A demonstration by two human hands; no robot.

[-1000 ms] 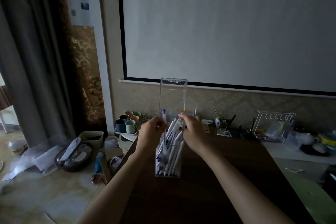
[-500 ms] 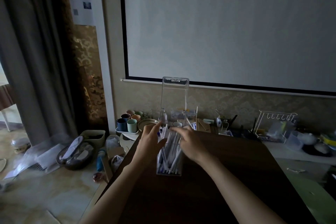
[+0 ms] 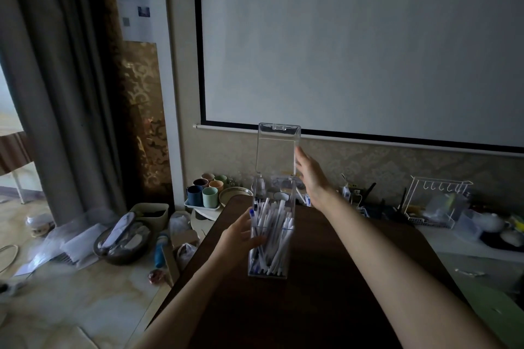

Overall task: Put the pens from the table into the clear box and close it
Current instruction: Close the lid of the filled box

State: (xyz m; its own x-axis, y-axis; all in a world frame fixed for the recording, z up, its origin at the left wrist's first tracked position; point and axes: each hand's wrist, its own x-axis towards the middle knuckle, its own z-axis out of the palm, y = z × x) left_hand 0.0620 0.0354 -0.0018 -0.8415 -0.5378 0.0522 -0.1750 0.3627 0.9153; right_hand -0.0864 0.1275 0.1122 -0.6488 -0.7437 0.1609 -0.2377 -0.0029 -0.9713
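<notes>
A tall clear box (image 3: 269,269) stands upright on the dark wooden table (image 3: 312,306). It is full of several white pens (image 3: 273,232) with blue tips, leaning inside it. Its hinged lid (image 3: 278,147) stands straight up, open. My left hand (image 3: 241,235) rests against the box's left wall, fingers curled around it. My right hand (image 3: 310,173) is raised beside the lid's right edge, fingers spread, touching or nearly touching it.
Behind the table's far edge sit a tray of coloured cups (image 3: 205,193), a bowl (image 3: 235,194), a white wire rack (image 3: 436,201) and small clutter. A curtain (image 3: 56,93), bags and a bin (image 3: 150,214) are on the floor at left. A projector screen (image 3: 363,42) fills the wall.
Both hands left the pen tops. My right hand rose to the lid's right edge; my left hand dropped to the box's left side. The pens have settled lower in the box.
</notes>
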